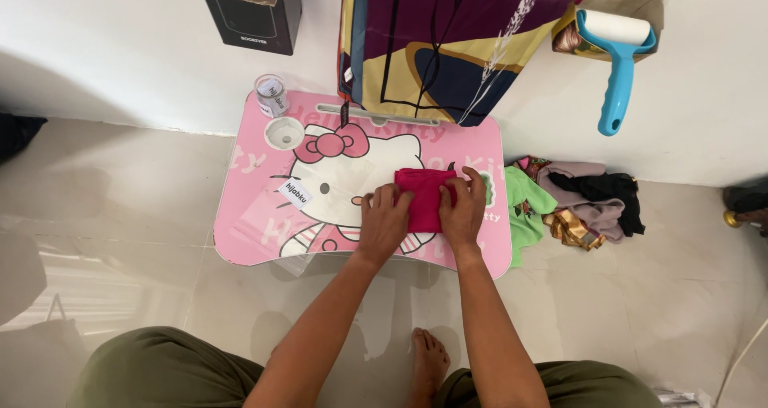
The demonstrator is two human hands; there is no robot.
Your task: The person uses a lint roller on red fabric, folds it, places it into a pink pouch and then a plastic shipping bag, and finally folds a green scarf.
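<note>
Looks like a room in a home, w/ someone seated on a pale tiled floor by a white wall. Low pink cartoon lap table at center; loose pile of clothes at 3 o'clock; patterned fabric hanging at 12; blue lint roller at 1 o'clock.

Both arms extended forward; left hand and right hand palms down, fingers spread, pressing flat
</note>
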